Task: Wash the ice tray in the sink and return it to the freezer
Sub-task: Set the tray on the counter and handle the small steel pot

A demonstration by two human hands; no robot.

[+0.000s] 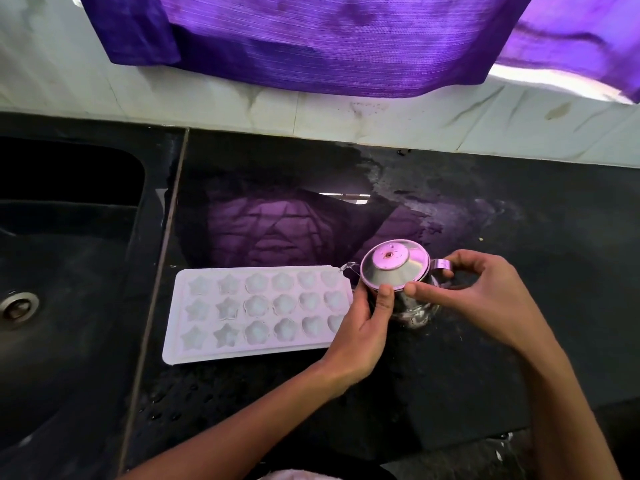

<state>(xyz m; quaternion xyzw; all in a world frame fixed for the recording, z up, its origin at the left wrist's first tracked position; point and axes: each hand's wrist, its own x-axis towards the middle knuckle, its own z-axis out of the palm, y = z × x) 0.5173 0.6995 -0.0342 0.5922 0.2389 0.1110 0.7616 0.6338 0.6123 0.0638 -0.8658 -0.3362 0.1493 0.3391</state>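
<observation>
A white ice tray (242, 313) with star, flower and heart moulds lies flat on the black counter (485, 341), just right of the sink (69, 271). Right of the tray stands a small steel kettle (398, 271) with a lid and a thin spout that points at the tray's far right corner. My left hand (363, 327) holds the kettle's body from the near side, thumb against the lid's rim. My right hand (481, 289) grips the kettle at its handle, with the thumb on the lid's rim.
The dark sink has a metal drain (17, 308) at the left. A purple curtain (329, 39) hangs above the white tiled wall (415, 119). Water patches lie on the counter behind the kettle and droplets near its front edge.
</observation>
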